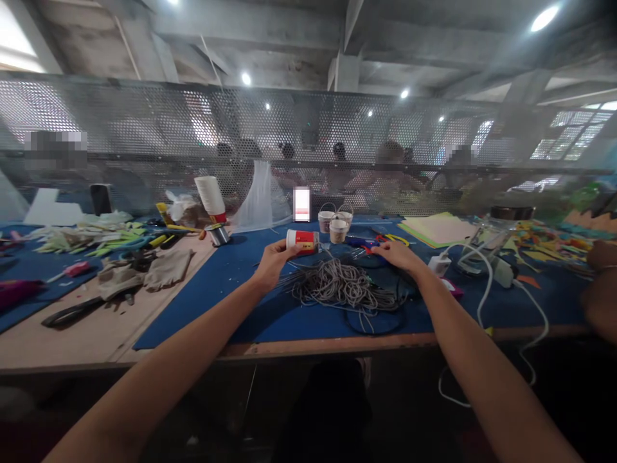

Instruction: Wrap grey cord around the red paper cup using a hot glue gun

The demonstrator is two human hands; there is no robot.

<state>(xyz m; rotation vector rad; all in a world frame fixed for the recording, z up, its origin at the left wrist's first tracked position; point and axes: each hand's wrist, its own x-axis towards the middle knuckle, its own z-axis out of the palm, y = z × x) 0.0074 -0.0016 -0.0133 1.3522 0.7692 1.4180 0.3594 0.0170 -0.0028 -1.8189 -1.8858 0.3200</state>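
Note:
My left hand (272, 263) is closed around a red-and-white paper cup (303, 242), held on its side above the table with the mouth facing right. My right hand (396, 254) has its fingers closed on a blue tool with a red part (365, 244), which looks like a glue gun; its grip is mostly hidden. Between and below both hands lies a tangled heap of grey cord (344, 286). Just behind the tool stand several small cups with looped handles, the front one (338, 231) nearest. Yellow-handled scissors (399, 240) lie behind my right hand.
A blue mat (212, 315) covers the table. At left are work gloves (168, 269), a wire spool (218, 235) and stacked paper cups (210, 195). At right are coloured paper sheets (436, 228), a glass jar (504, 235), white cables (489, 289) and another person's arm (600, 296). A mesh partition stands behind.

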